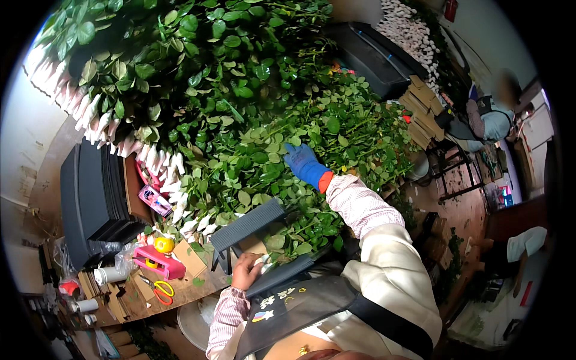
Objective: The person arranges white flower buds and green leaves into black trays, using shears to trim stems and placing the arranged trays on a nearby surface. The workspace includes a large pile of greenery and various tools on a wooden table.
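My bare left hand [245,271] has its fingers curled at a dark corrugated board [246,222] and a small white wrapped piece; what exactly it holds is unclear. A second dark board [279,276] lies just below, with leafy stems [300,234] between the two. Higher up, my right hand [303,162], in a blue glove, reaches into a broad pile of green rose stems [324,126], its fingers apart on the leaves. White-sleeved flower heads [126,144] line the pile's left side.
Dark folded sheets [84,198], a pink tape dispenser [159,264] and yellow-orange scissors [159,291] occupy the wooden table [189,294] at left. A black bin [366,57] and cardboard pieces [423,102] sit at back right, near another person [489,114].
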Demonstrator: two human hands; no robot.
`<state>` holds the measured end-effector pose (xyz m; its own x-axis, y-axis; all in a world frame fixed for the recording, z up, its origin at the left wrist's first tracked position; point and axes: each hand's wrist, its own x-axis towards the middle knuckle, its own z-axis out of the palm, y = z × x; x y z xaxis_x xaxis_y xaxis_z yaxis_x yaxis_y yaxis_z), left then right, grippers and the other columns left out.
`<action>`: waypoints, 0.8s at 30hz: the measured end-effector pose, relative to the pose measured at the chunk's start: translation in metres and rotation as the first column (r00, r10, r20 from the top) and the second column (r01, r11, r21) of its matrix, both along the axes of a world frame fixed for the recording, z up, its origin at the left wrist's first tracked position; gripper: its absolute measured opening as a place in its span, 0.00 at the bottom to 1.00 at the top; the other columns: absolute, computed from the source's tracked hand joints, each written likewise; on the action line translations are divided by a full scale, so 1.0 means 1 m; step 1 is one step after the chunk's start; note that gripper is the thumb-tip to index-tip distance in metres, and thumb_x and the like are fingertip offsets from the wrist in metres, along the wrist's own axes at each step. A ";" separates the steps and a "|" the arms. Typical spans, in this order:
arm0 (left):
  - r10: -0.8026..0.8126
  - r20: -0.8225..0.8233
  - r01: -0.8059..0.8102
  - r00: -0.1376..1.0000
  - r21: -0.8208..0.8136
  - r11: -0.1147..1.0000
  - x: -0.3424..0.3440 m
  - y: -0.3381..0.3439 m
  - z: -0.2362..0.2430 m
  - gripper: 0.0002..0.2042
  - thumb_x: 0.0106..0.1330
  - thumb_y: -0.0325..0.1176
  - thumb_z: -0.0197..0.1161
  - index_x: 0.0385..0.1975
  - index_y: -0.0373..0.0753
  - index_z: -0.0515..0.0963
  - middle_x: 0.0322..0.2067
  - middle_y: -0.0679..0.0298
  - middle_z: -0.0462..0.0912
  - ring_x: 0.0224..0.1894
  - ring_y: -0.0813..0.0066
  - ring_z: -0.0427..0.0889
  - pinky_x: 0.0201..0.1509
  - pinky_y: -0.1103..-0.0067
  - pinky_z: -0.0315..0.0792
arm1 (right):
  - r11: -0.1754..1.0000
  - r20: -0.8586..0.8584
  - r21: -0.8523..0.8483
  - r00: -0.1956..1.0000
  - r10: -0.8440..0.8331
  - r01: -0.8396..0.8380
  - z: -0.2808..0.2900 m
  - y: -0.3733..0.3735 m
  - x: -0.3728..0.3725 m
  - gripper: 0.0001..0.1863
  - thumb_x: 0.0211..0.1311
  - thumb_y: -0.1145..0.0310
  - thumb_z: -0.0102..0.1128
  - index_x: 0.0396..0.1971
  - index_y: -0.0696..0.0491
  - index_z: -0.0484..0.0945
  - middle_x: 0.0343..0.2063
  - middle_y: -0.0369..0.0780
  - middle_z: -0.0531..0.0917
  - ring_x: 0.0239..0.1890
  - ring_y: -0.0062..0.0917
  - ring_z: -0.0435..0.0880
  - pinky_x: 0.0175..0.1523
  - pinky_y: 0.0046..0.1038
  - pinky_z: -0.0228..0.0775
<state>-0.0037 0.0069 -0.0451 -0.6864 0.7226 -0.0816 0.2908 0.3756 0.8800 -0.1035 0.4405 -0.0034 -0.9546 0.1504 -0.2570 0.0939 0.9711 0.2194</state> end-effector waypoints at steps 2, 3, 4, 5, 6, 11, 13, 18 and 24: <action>0.008 -0.017 -0.008 1.000 0.007 1.000 0.001 -0.002 -0.001 0.14 0.64 0.26 0.72 0.50 0.36 0.85 0.46 0.56 0.83 0.47 0.60 0.84 0.49 0.72 0.80 | 0.974 -0.157 -0.225 0.987 -0.016 -0.020 0.010 0.007 0.008 0.17 0.66 0.67 0.56 0.53 0.46 0.81 0.62 0.45 0.78 0.55 0.39 0.84 0.60 0.46 0.72; 0.021 -0.005 -0.021 1.000 -0.001 1.000 0.003 -0.004 -0.003 0.14 0.64 0.26 0.72 0.50 0.35 0.85 0.46 0.56 0.83 0.47 0.60 0.84 0.49 0.72 0.80 | 0.940 -0.171 -0.340 0.984 -0.048 -0.013 0.037 0.002 0.009 0.17 0.65 0.68 0.56 0.53 0.47 0.81 0.58 0.46 0.81 0.53 0.40 0.85 0.58 0.46 0.74; 0.035 0.007 -0.035 0.999 -0.008 0.999 0.005 -0.007 -0.005 0.14 0.64 0.26 0.72 0.50 0.35 0.85 0.46 0.56 0.83 0.47 0.60 0.84 0.49 0.72 0.79 | 0.893 -0.181 -0.451 0.980 -0.081 -0.009 0.065 -0.005 0.011 0.17 0.65 0.68 0.56 0.53 0.48 0.81 0.54 0.47 0.83 0.50 0.41 0.86 0.57 0.47 0.76; 0.037 0.015 -0.037 0.999 -0.006 0.999 0.005 -0.006 -0.006 0.14 0.64 0.26 0.72 0.50 0.35 0.85 0.46 0.56 0.83 0.47 0.60 0.84 0.49 0.72 0.79 | 0.891 -0.368 -0.438 0.928 -0.060 -0.116 0.088 -0.008 0.020 0.13 0.65 0.60 0.59 0.46 0.48 0.80 0.43 0.46 0.85 0.43 0.46 0.86 0.50 0.46 0.79; 0.027 0.002 -0.027 1.000 -0.001 1.000 0.004 -0.005 -0.007 0.14 0.64 0.26 0.72 0.50 0.35 0.85 0.46 0.56 0.83 0.47 0.60 0.84 0.49 0.72 0.79 | 0.897 -0.381 -0.423 0.924 -0.043 -0.132 0.114 -0.011 0.022 0.13 0.66 0.60 0.59 0.46 0.48 0.80 0.43 0.46 0.85 0.44 0.45 0.86 0.50 0.46 0.79; 0.001 -0.033 -0.001 0.999 0.003 1.000 0.001 -0.006 -0.010 0.14 0.64 0.26 0.72 0.49 0.35 0.85 0.45 0.55 0.83 0.47 0.59 0.84 0.50 0.72 0.78 | 0.882 -0.570 -0.397 0.821 -0.020 -0.254 0.171 0.023 -0.020 0.14 0.67 0.60 0.61 0.50 0.45 0.81 0.43 0.44 0.85 0.44 0.41 0.86 0.50 0.43 0.80; 0.000 -0.029 0.000 1.000 0.008 1.000 0.001 -0.004 -0.006 0.14 0.64 0.26 0.72 0.49 0.35 0.85 0.45 0.54 0.83 0.47 0.57 0.83 0.51 0.71 0.77 | 0.948 -0.588 -0.265 0.808 -0.012 -0.179 0.176 0.047 -0.056 0.19 0.64 0.60 0.64 0.55 0.44 0.80 0.46 0.42 0.84 0.46 0.40 0.86 0.51 0.41 0.79; 0.033 0.009 -0.033 0.999 -0.002 0.999 0.004 -0.010 -0.014 0.14 0.65 0.29 0.72 0.49 0.37 0.85 0.44 0.54 0.82 0.48 0.54 0.82 0.53 0.69 0.76 | 0.995 -0.567 0.104 0.821 0.062 -0.003 0.164 0.015 -0.049 0.26 0.59 0.57 0.68 0.59 0.44 0.78 0.52 0.49 0.84 0.49 0.39 0.87 0.54 0.44 0.78; 0.000 -0.027 0.001 1.000 0.028 1.000 0.000 -0.003 -0.011 0.14 0.66 0.28 0.71 0.51 0.37 0.85 0.44 0.55 0.83 0.48 0.57 0.83 0.51 0.70 0.77 | 0.886 -0.104 -0.393 0.969 0.222 -0.245 0.066 -0.036 -0.003 0.14 0.64 0.55 0.60 0.42 0.48 0.83 0.41 0.46 0.88 0.43 0.43 0.88 0.49 0.46 0.79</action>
